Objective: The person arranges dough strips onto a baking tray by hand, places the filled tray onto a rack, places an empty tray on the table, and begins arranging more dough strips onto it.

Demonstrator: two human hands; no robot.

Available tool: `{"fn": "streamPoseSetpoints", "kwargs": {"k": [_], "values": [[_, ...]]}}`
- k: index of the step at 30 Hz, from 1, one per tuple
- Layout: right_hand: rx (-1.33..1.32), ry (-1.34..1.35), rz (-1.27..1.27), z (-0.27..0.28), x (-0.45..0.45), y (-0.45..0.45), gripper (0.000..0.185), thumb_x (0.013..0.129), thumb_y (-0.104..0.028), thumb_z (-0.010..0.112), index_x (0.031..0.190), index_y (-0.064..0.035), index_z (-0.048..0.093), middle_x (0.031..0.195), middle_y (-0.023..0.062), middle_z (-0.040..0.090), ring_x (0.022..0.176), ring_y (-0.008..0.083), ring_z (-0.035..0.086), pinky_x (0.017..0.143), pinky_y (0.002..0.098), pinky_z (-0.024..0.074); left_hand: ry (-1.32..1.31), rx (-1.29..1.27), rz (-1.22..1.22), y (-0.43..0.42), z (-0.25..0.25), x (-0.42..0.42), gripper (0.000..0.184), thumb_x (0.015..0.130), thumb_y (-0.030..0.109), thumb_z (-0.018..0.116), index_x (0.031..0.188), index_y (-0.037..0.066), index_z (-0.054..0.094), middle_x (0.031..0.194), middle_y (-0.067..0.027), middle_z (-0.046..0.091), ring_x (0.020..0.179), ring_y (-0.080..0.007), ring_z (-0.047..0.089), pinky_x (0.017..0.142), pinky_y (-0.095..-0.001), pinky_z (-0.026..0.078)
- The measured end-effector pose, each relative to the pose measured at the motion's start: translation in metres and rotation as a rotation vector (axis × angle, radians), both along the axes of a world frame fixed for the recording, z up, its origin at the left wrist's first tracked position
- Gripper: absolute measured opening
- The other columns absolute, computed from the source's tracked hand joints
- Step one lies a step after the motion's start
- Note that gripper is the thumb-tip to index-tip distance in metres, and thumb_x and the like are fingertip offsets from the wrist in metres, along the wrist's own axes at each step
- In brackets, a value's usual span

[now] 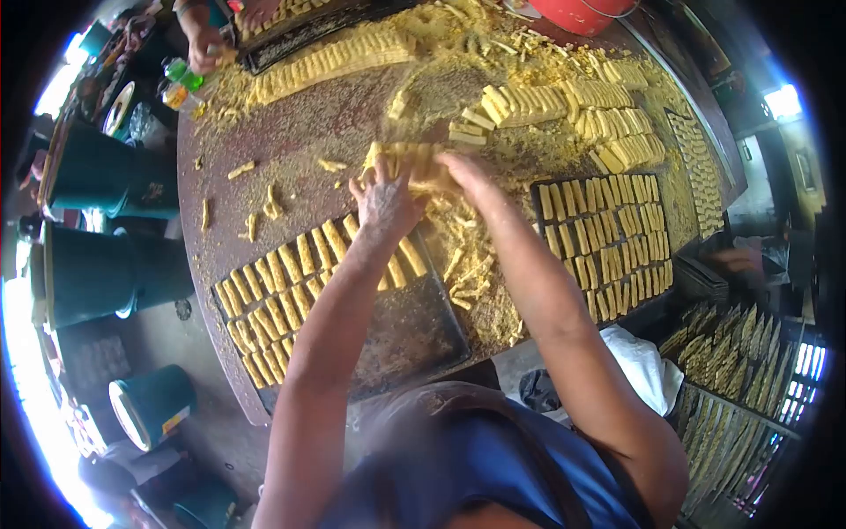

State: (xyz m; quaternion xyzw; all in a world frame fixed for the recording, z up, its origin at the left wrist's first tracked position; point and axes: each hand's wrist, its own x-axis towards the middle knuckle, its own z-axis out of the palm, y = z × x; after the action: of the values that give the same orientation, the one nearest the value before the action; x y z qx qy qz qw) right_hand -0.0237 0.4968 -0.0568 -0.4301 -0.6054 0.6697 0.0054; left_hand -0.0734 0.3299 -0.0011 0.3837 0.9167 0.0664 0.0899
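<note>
Near edge of the table (291,159): we note a flat, dark, metal-looking left tray (405,339), set at a slant, its surface scuffed; slim, ridged, pale-yellow sticks (289,263) lie on it in rows, its near right part bare. Toward the table's right edge we see a right tray (641,309), carrying four rows of similar sticks. Between the trays lies a loose heap of offcuts (471,269), crooked and crumbly. Beyond the left tray's far edge, we find a block of sticks (423,159), soft-looking, packed side by side, lying beneath and between the two hands. The left hand (389,204) has its fingers spread wide, tips on the block's left part. The right hand (463,167) is at the block's right end, blurred; we cannot tell how far its fingers close. Farther on, we record stacked sticks (529,104) on a crumb-strewn surface, a long row of sticks (335,69) and, at the far edge, a smooth red bucket (582,13). Another person's hand (204,48) shows at the far left corner.
</note>
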Motion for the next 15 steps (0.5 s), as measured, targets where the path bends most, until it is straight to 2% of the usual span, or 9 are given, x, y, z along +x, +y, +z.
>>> {"fn": "streamPoseSetpoints", "kwargs": {"k": [1,2,3,5,7,9,12,14,15], "values": [[0.098,-0.095,0.004,0.017,0.001,-0.005,0.059,0.083,-0.025,0.074,0.130,0.0010,0.049,0.121,0.0212,0.057,0.101,0.0264,0.065,0.082,0.0411,0.0584,-0.024,0.044,-0.012,-0.007,0.000,-0.002,0.080,0.084,0.051,0.067,0.151,0.023,0.033,0.153,-0.0197,0.031,0.132,-0.0388,0.043,0.105,-0.0637,0.027],[0.151,-0.115,0.038,0.013,-0.005,-0.003,0.061,0.083,-0.026,0.074,0.131,0.0013,0.048,0.124,0.0221,0.056,0.108,0.0280,0.062,0.085,0.0434,0.0571,-0.068,0.154,-0.026,-0.015,0.001,-0.007,0.079,0.084,0.050,0.067,0.150,0.022,0.035,0.151,-0.0206,0.034,0.132,-0.0371,0.044,0.105,-0.0642,0.026],[0.201,-0.132,0.072,0.008,-0.008,0.001,0.062,0.082,-0.026,0.075,0.131,0.0015,0.048,0.126,0.0231,0.054,0.114,0.0295,0.059,0.088,0.0458,0.0558,0.012,0.301,-0.022,-0.027,-0.007,-0.011,0.073,0.084,0.044,0.069,0.147,0.021,0.040,0.145,-0.0194,0.043,0.129,-0.0344,0.047,0.106,-0.0601,0.026],[-0.068,-0.005,0.008,0.046,0.010,-0.009,0.066,0.081,-0.025,0.076,0.133,0.0006,0.046,0.125,0.0233,0.054,0.119,0.0305,0.054,0.093,0.0476,0.0530,0.063,0.472,-0.112,-0.069,0.000,-0.024,0.062,0.086,0.038,0.069,0.141,0.020,0.048,0.138,-0.0158,0.051,0.127,-0.0313,0.050,0.106,-0.0549,0.027],[-0.285,0.214,-0.223,0.000,0.019,0.011,0.063,0.081,-0.023,0.075,0.133,-0.0009,0.046,0.123,0.0216,0.055,0.110,0.0293,0.058,0.088,0.0438,0.0553,0.121,0.594,-0.140,-0.131,0.012,-0.031,0.044,0.085,0.029,0.072,0.126,0.017,0.062,0.129,-0.0082,0.061,0.121,-0.0267,0.054,0.106,-0.0498,0.029],[-0.322,0.303,-0.371,0.010,0.042,-0.004,0.053,0.085,-0.020,0.069,0.131,-0.0017,0.049,0.121,0.0202,0.056,0.102,0.0271,0.060,0.080,0.0392,0.0570,0.094,0.601,-0.120,-0.212,0.024,-0.035,0.035,0.086,0.026,0.070,0.119,0.015,0.067,0.125,-0.0068,0.064,0.119,-0.0251,0.056,0.108,-0.0482,0.029],[-0.092,0.194,-0.338,0.054,0.078,-0.061,0.047,0.087,-0.014,0.062,0.130,-0.0008,0.049,0.114,0.0198,0.059,0.094,0.0254,0.063,0.072,0.0342,0.0593,0.084,0.576,0.149,-0.343,0.025,-0.034,0.027,0.086,0.023,0.070,0.113,0.016,0.070,0.114,-0.0051,0.068,0.111,-0.0233,0.060,0.104,-0.0436,0.035],[-0.163,0.250,-0.161,0.061,0.091,-0.110,0.052,0.084,-0.013,0.063,0.130,0.0028,0.046,0.113,0.0211,0.058,0.091,0.0223,0.064,0.057,0.0259,0.0590,0.054,0.598,0.308,-0.408,0.008,-0.022,0.025,0.085,0.020,0.071,0.110,0.015,0.070,0.108,-0.0048,0.070,0.106,-0.0236,0.062,0.101,-0.0428,0.037],[-0.206,0.206,-0.090,0.058,0.097,-0.137,0.053,0.082,-0.012,0.065,0.129,0.0029,0.046,0.115,0.0211,0.056,0.091,0.0244,0.064,0.059,0.0280,0.0597,0.074,0.604,0.356,-0.428,-0.001,-0.013,0.024,0.085,0.019,0.071,0.109,0.015,0.071,0.105,-0.0048,0.070,0.103,-0.0237,0.063,0.099,-0.0422,0.038]]}}
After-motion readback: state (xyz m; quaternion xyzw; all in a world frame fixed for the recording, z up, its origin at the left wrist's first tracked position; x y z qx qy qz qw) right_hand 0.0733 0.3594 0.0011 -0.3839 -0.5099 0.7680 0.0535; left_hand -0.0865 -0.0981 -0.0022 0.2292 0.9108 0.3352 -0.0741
